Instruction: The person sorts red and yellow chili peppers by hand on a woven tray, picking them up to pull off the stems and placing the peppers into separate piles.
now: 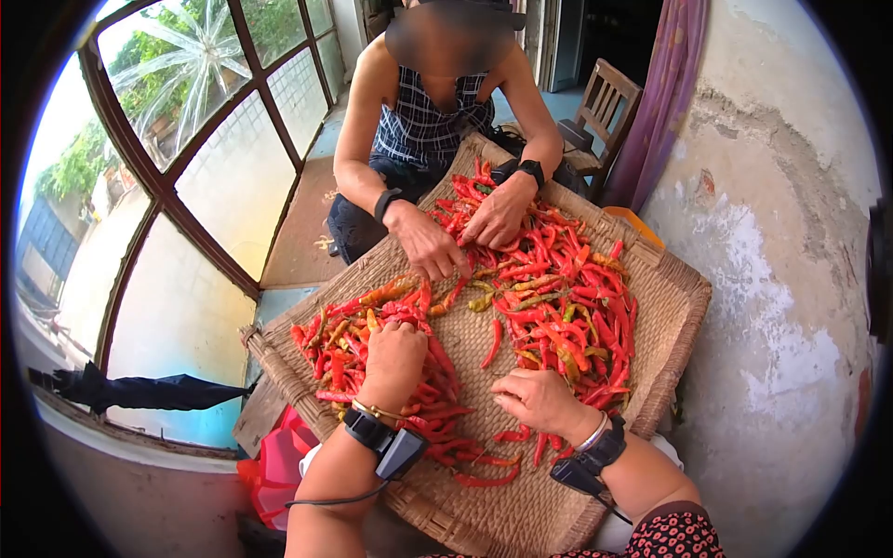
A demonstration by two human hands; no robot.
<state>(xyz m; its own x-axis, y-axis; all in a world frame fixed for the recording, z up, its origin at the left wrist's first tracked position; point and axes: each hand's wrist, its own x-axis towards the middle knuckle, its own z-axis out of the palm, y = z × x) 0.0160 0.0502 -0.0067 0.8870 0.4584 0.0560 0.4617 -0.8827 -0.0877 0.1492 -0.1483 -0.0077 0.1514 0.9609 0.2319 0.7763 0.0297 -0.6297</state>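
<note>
Red chili peppers [595, 321] lie in two heaps on a wide woven tray [474, 381]. My left hand [395, 358] is over the left heap of chili peppers [433, 409], fingers curled down. An orange-tipped chili pepper [373, 321] sticks out at its fingertips. My right hand [544, 403] is at the near edge of the right heap, fingers drawn together; what they hold, if anything, is hidden. A single red chili pepper [493, 343] lies between the heaps.
Across the tray a person sits with both hands [433, 244] among the peppers. A windowed frame [163, 195] with a folded black umbrella [167, 391] is on the left. A peeling wall [763, 279] stands at right, a wooden chair [605, 112] behind.
</note>
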